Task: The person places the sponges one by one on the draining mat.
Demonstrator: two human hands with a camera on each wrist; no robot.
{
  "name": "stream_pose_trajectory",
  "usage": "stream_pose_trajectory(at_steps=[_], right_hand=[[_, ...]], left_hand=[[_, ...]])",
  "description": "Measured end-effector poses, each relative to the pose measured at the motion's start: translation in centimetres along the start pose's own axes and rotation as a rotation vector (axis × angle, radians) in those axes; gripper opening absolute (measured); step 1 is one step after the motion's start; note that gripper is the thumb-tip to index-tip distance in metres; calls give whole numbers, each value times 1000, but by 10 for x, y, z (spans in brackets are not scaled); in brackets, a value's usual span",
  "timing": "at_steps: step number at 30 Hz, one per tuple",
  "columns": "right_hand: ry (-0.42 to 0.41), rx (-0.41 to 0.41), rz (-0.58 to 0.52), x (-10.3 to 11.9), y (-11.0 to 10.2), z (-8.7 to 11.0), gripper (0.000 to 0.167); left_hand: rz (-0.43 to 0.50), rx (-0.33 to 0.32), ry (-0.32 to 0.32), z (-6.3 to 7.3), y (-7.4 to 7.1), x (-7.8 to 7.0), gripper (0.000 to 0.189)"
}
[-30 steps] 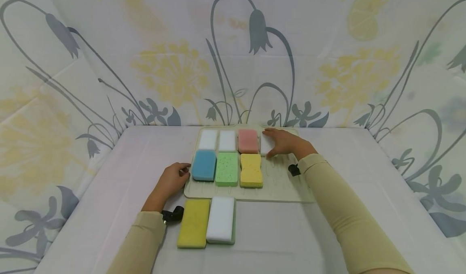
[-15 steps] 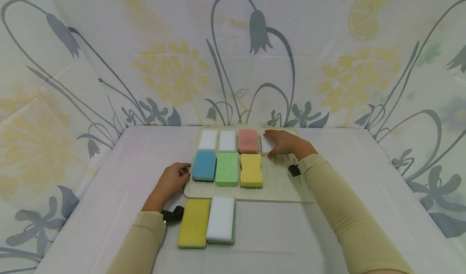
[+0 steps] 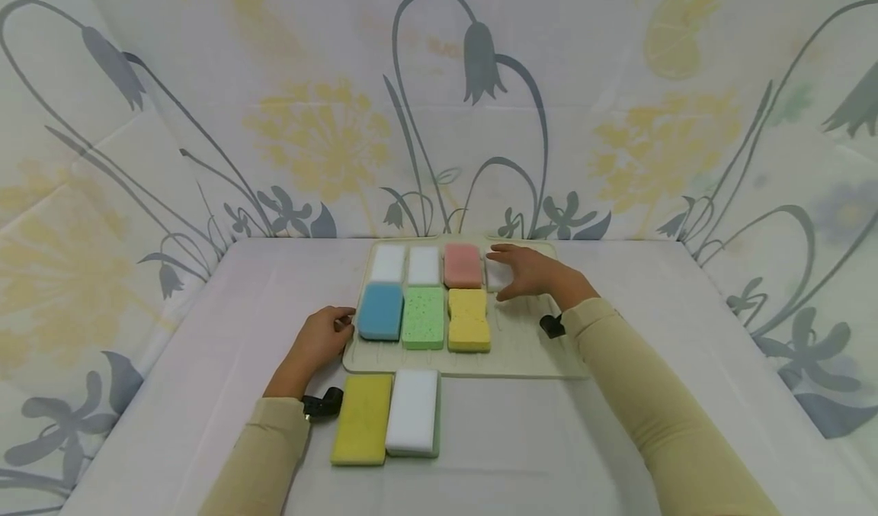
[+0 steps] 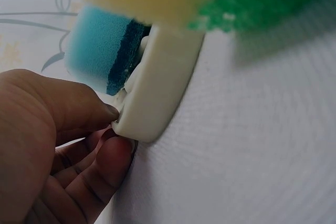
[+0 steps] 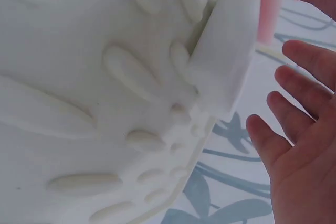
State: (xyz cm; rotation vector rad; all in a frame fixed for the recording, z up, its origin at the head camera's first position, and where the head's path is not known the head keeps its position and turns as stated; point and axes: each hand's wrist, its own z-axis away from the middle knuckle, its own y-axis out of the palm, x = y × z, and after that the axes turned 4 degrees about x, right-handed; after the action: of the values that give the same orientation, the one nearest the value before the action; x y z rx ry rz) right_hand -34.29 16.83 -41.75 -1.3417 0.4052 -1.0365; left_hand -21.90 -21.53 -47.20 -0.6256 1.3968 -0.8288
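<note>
The white sponge (image 3: 498,278) ends the back row on the ribbed tray (image 3: 528,352), long axis apparently running away from you. It lies just left of your right hand (image 3: 530,271), the nearer one, fingers spread, gripping nothing; your left hand (image 3: 321,339) pinches the tray's edge.

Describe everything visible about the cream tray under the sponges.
The cream tray looks like moulded plastic or similar, with rounded corners, a low rim and elongated raised ridges on its upper face. It appears to lie flat on the white-covered table. Seven sponge-like blocks rest on it in two rows, four behind and three in front, leaving its front right area bare. The left hand pinches its left edge; the right sleeve hides part of its right side.
</note>
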Motion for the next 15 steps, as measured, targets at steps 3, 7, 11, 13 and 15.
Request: stream_pose_trajectory(at_steps=[3, 7, 11, 13, 15], right_hand=[[-23, -12, -12, 6, -1, 7, 85], [-42, -10, -17, 14, 0, 16, 85], [-73, -9, -19, 22, 1, 26, 83], [-95, -12, -16, 26, 1, 31, 82], [-122, -15, -13, 30, 2, 36, 81]], left_hand=[[-6, 6, 0, -1, 0, 0, 40], [-9, 13, -3, -2, -1, 0, 41], [-5, 20, -9, -1, -1, -1, 41], [-6, 23, -15, -1, -1, -2, 41], [-9, 27, -13, 0, -1, -2, 42]])
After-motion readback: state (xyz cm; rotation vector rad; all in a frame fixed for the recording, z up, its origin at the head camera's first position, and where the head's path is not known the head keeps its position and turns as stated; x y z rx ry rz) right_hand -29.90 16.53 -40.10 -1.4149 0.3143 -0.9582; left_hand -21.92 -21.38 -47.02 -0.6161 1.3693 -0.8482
